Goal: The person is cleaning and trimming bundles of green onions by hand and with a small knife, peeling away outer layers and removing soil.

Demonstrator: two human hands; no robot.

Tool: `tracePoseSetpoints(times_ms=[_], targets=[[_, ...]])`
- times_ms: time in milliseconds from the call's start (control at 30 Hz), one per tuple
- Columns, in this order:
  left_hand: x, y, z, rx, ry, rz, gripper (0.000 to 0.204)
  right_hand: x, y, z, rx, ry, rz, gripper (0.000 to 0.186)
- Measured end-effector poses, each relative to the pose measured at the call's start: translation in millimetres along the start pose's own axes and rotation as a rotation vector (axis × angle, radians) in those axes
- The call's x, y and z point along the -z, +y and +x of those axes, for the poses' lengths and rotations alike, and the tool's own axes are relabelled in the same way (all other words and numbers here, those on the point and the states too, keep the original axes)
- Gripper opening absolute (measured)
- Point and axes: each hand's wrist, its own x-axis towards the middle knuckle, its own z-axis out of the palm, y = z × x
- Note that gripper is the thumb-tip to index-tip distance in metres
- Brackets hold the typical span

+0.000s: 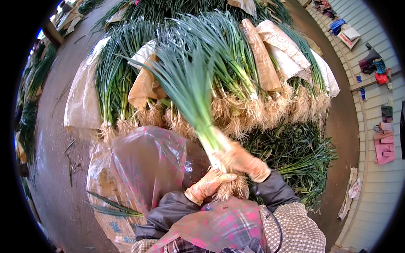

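A bunch of green garlic (201, 111) tilts up and to the left in front of me, its long leaves blurred by motion and its pale roots (231, 188) hanging over my lap. My left hand (208, 184), in a stained orange-tan glove, is closed around the lower stems just above the roots. Across the white stems from the right lies my right hand (244, 161), gloved alike and smeared by motion, closed on the same bunch. Clear plastic with pink dots (147, 162) covers my knee and lap.
Beyond my knees stands a row of green garlic bunches (238, 80), roots toward me, with woven sacks (86, 84) between them. Loose green leaves (291, 160) are heaped at right. A sack (107, 211) lies under my left side. Clothes (384, 145) hang on the right wall.
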Motion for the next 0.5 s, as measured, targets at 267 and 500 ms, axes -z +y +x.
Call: tracePoseSetpoints(times_ms=[267,500], targets=[[4.7,29.3,-12.3,0.063,0.018,-0.319,0.03,134.7,36.1,46.5,-0.412,0.496,-1.175,0.068],[-6.5,51.3,-6.3,-0.044,-0.081,-0.509,0.03,111.1,-1.0,10.3,0.1,0.389,-1.32,0.035]])
